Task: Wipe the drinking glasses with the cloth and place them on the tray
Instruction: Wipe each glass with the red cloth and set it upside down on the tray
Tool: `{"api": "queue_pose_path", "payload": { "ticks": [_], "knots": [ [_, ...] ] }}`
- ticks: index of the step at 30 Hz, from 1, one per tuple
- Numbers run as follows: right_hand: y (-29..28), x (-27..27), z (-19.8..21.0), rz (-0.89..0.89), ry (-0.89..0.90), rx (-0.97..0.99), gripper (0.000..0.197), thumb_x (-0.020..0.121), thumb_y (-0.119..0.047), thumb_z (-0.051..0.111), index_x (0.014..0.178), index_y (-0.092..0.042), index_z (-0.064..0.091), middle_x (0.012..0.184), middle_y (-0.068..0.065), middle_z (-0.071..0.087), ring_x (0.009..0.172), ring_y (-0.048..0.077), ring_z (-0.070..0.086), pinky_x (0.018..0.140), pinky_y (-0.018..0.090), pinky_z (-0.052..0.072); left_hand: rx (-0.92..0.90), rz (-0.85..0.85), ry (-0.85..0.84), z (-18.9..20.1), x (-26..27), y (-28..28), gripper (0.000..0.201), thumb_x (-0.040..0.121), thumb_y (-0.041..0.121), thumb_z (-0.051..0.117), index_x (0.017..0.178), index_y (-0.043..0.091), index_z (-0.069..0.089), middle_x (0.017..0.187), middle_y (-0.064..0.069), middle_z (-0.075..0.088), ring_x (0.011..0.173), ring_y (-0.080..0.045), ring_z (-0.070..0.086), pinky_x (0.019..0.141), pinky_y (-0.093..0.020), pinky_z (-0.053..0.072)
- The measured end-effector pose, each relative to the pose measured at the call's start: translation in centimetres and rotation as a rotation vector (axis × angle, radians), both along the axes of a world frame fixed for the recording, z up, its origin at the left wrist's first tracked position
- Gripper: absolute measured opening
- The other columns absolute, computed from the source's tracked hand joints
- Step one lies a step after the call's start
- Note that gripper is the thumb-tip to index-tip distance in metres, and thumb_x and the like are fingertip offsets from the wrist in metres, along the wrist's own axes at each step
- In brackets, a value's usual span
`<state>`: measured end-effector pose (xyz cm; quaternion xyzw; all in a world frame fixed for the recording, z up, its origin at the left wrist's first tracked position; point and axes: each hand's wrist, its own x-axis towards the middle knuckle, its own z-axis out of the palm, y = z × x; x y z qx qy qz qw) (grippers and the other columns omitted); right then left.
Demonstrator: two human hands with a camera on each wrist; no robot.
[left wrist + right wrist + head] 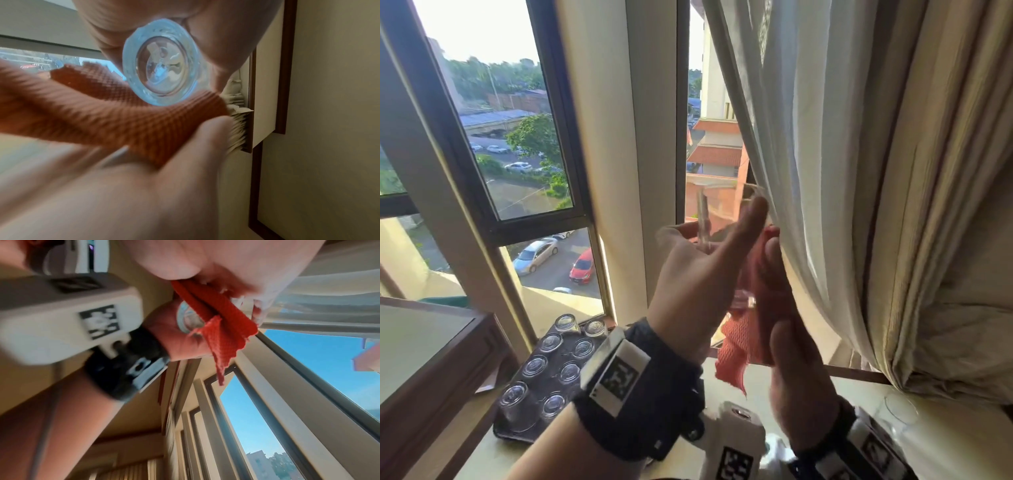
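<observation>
A clear drinking glass [722, 212] is raised in front of the window, gripped by my left hand [702, 260] with the thumb up along its side. My right hand [794, 349] holds a red mesh cloth [753, 318] against the glass's right side and base. The left wrist view looks up at the thick glass base [162, 63], with the cloth [102, 110] folded beneath it. In the right wrist view the cloth [218, 316] covers part of the glass [186, 318]. A dark tray [504, 434] at lower left carries several upturned glasses [551, 342].
A white curtain [825, 154] hangs touching my right hand. A wooden table [431, 359] stands to the left of the tray. Another clear glass [900, 409] stands on the pale sill [945, 445] at lower right. Window panes [510, 137] lie ahead.
</observation>
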<state>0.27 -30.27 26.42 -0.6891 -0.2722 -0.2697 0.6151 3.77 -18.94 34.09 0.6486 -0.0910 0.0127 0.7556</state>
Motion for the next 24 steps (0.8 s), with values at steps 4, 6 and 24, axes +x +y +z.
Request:
{"api": "queue_pose_path", "payload": {
  "ticks": [4, 6, 24],
  "knots": [
    [-1.9, 0.7, 2.8, -0.082, 0.138, 0.188, 0.061, 0.086, -0.076, 0.039, 0.131, -0.039, 0.058, 0.109, -0.027, 0.072, 0.099, -0.007, 0.067, 0.091, 0.018, 0.053, -0.047, -0.181, -0.051, -1.6, -2.0, -2.0, 0.066, 0.082, 0.049, 0.071, 0.126, 0.005, 0.046, 0.073, 0.011, 0.074, 0.066, 0.002, 0.071, 0.062, -0.01, 0.054],
    [-1.9, 0.6, 4.0, -0.115, 0.155, 0.261, 0.064, 0.08, -0.086, 0.045, 0.119, -0.041, 0.07, 0.103, -0.017, 0.075, 0.099, 0.004, 0.07, 0.095, 0.034, 0.056, -0.053, -0.205, -0.08, -2.0, -2.2, -2.5, 0.052, 0.087, 0.052, 0.054, 0.119, 0.011, 0.057, 0.078, 0.023, 0.072, 0.075, 0.009, 0.069, 0.067, -0.007, 0.051],
    [0.6, 0.2, 0.1, 0.016, -0.053, -0.079, 0.057, 0.108, -0.046, 0.03, 0.156, -0.014, 0.029, 0.166, 0.019, 0.021, 0.154, 0.041, 0.015, 0.125, 0.054, 0.018, -0.072, -0.118, -0.006, -2.2, 0.9, -0.2, 0.081, 0.093, 0.086, 0.036, 0.146, 0.028, 0.054, 0.134, -0.009, 0.069, 0.123, -0.023, 0.068, 0.104, -0.052, 0.052]
  ]
}}
